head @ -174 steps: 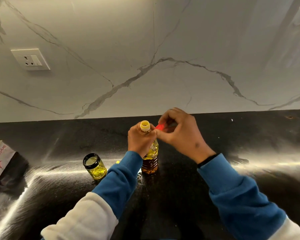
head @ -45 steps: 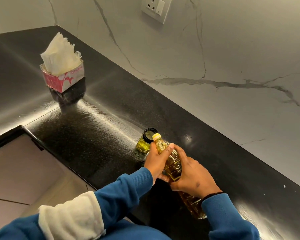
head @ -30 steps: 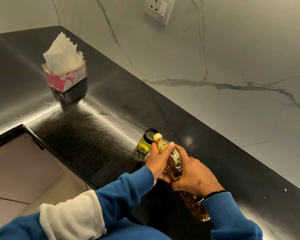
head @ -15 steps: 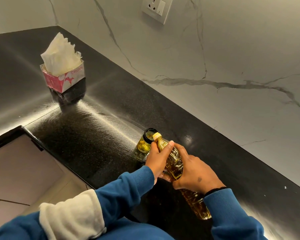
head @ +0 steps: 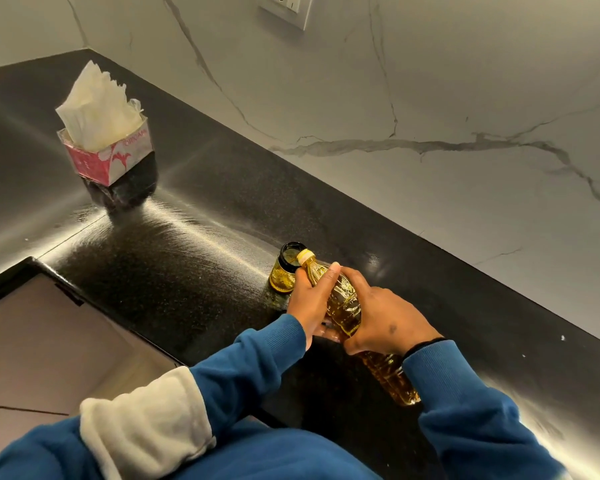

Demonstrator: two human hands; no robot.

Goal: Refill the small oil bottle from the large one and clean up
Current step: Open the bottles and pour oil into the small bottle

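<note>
The large plastic oil bottle [head: 343, 304] is tilted steeply, its yellow spout over the open mouth of the small glass oil bottle [head: 284, 277]. The small bottle stands on the black counter [head: 187, 265], black-rimmed and partly filled with yellow oil. My left hand [head: 309, 299] grips the large bottle's neck side, thumb on top. My right hand [head: 381, 317] wraps around its middle from the right. The bottle's base points toward my right sleeve. No cap is visible on either bottle.
A pink and white tissue box [head: 110, 150] with tissues sticking up stands at the far left of the counter. A wall socket [head: 286, 8] sits on the marble backsplash. The counter's front edge [head: 84, 292] drops to a tiled floor at the left.
Since the oldest frame the large bottle went from upright to tilted over the small one. Over the last second the hands and bottle have barely moved.
</note>
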